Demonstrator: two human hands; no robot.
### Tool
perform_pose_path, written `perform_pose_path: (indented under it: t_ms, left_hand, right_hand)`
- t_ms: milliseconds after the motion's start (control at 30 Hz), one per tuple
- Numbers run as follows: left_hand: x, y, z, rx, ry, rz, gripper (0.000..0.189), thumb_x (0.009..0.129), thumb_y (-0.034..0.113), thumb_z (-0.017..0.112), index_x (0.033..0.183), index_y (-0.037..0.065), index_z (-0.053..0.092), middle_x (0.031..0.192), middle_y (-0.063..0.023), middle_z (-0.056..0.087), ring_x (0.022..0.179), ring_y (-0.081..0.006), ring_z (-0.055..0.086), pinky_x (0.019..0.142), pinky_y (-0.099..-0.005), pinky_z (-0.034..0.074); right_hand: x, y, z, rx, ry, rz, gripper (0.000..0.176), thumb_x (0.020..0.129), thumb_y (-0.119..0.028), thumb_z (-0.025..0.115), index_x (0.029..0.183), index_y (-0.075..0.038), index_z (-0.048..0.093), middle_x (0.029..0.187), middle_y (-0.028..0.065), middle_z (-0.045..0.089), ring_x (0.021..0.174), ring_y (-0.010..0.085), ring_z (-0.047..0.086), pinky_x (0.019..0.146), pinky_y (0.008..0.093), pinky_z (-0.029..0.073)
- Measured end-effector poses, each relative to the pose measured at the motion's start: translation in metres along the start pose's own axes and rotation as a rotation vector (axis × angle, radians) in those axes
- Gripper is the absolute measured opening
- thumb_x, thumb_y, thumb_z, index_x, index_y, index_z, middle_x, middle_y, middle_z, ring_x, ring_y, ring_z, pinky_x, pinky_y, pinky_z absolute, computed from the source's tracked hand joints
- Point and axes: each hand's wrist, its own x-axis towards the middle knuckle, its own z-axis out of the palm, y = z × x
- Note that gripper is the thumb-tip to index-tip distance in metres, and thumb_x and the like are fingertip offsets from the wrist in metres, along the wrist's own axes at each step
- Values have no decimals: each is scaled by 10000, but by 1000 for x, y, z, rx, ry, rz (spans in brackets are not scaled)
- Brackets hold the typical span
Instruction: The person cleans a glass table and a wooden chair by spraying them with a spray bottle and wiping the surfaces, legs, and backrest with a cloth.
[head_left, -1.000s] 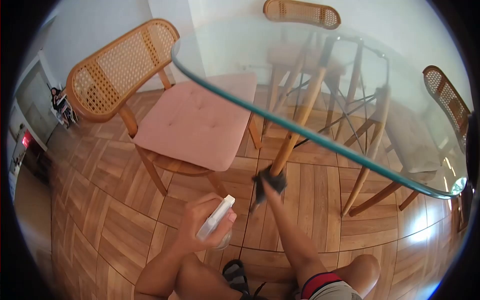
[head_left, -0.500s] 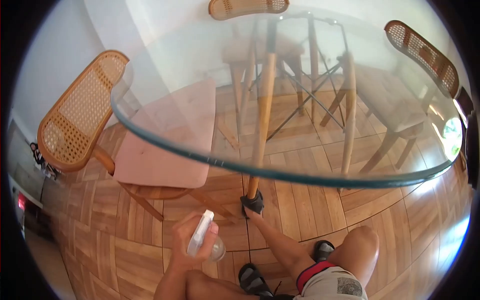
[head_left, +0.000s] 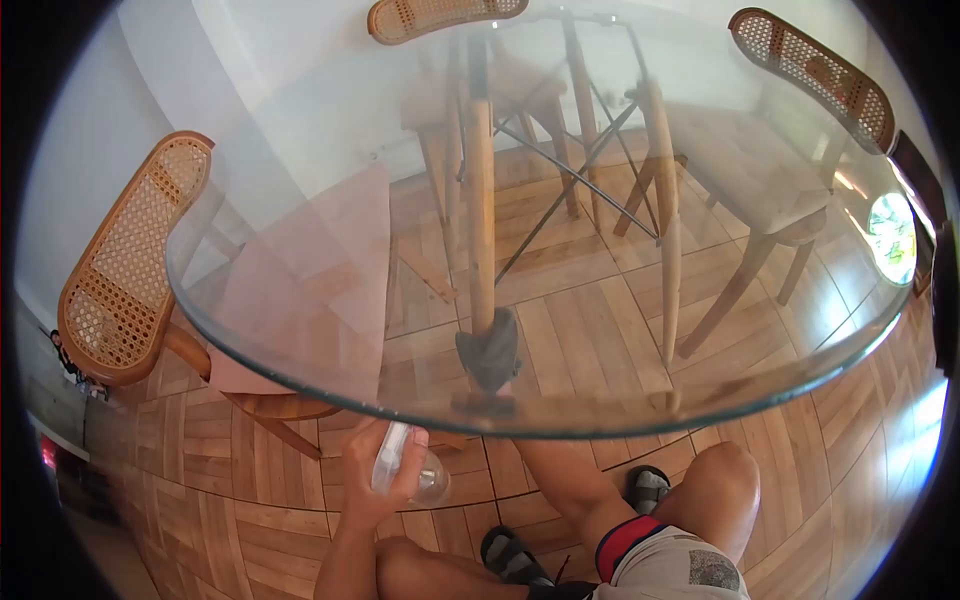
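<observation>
A clear spray bottle (head_left: pixel 432 482) with a white trigger head is gripped in my left hand (head_left: pixel 362 485), close below the front rim of the glass tabletop (head_left: pixel 590 415). My right arm reaches forward under the glass. Around a wooden table leg (head_left: pixel 481 220), a dark grey cloth (head_left: pixel 488 352) is wrapped, seen through the glass. My right hand (head_left: pixel 500 388) is at this cloth, pressing it to the leg, with its fingers mostly hidden. Thin dark metal rods (head_left: pixel 590 165) cross between the table legs.
At left stands a chair with a pink seat (head_left: pixel 300 290) and a woven cane back (head_left: pixel 135 260). A beige chair (head_left: pixel 750 175) is on the right, another chair (head_left: pixel 480 100) at the back. Wood-patterned tiles (head_left: pixel 270 510) cover the floor; my sandalled feet (head_left: pixel 512 555) rest on it.
The view has shifted, so the tabletop rim appears lower. My right hand with the cloth now shows through the glass, higher on the leg. My left hand still holds the spray bottle.
</observation>
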Motion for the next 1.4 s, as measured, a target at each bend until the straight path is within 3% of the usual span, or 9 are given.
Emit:
perform_pose_path:
  t_ms: [200, 300, 500, 600, 667, 800, 1133, 1200, 1400]
  left_hand:
    - [-4, 4, -8, 87, -79, -90, 114, 828, 70, 654, 761, -20, 634, 671, -97, 561, 587, -200, 530, 533, -323, 399]
    - [-6, 4, -9, 79, -89, -97, 120, 828, 68, 655, 753, -22, 630, 670, -97, 555, 582, -195, 524, 527, -322, 394]
    - [-4, 14, -5, 67, -122, -136, 120, 824, 71, 656, 752, -22, 632, 668, -99, 555, 581, -193, 526, 526, -323, 393]
    - [-2, 15, -3, 87, -135, -90, 122, 824, 75, 655, 753, -21, 634, 670, -100, 557, 584, -197, 533, 527, -321, 398]
    - [-6, 16, 1, 81, -141, -84, 120, 823, 76, 656, 755, -21, 635, 673, -101, 559, 586, -199, 538, 528, -319, 401]
    - [-9, 26, 4, 91, -179, -161, 106, 817, 72, 667, 771, -20, 644, 681, -103, 572, 601, -201, 557, 538, -317, 415]
    - [-6, 22, 7, 101, -125, -4, 105, 809, 87, 653, 758, -4, 640, 660, -115, 582, 595, -247, 567, 563, -324, 429]
    - [-4, 23, 1, 95, -179, -61, 74, 798, 65, 666, 785, -7, 654, 718, -115, 611, 618, -242, 596, 572, -320, 449]
    - [1, 27, 2, 64, -194, -6, 73, 772, 58, 694, 787, -4, 658, 757, -112, 627, 615, -253, 618, 552, -330, 468]
  right_hand:
    - [100, -49, 3, 213, -58, -74, 291, 901, -172, 608, 1145, -33, 532, 1012, 107, 559, 894, 272, 560, 777, 388, 483]
    - [143, -111, -11, 632, 418, -320, 336, 819, -168, 703, 1091, -11, 584, 925, 126, 621, 850, 301, 624, 726, 369, 502]
    - [141, -107, -22, 366, 227, -539, 362, 837, -166, 702, 1151, -34, 580, 955, 95, 607, 914, 274, 600, 842, 356, 474]
    - [131, -114, -37, 329, 72, -157, 340, 845, -167, 693, 1143, -43, 587, 979, 123, 624, 912, 316, 600, 844, 385, 472]
    - [158, -90, -25, 57, 110, -674, 357, 883, -174, 574, 1230, -94, 601, 970, 164, 688, 922, 355, 654, 790, 451, 513]
    - [162, -114, -19, 118, -12, -275, 506, 971, -465, 426, 1145, -53, 663, 1012, 185, 704, 956, 373, 667, 871, 454, 505]
    - [222, -216, -108, -185, 31, -304, 276, 895, -312, 583, 957, -67, 695, 911, 161, 697, 932, 397, 635, 861, 445, 485]
    - [244, -213, -114, -351, -279, -419, 540, 975, -498, 415, 1151, -45, 652, 1026, 213, 691, 992, 385, 649, 894, 417, 496]
    - [277, -191, -109, -101, -198, -758, 428, 959, -425, 496, 1076, -63, 692, 1003, 181, 704, 963, 319, 672, 862, 411, 512]
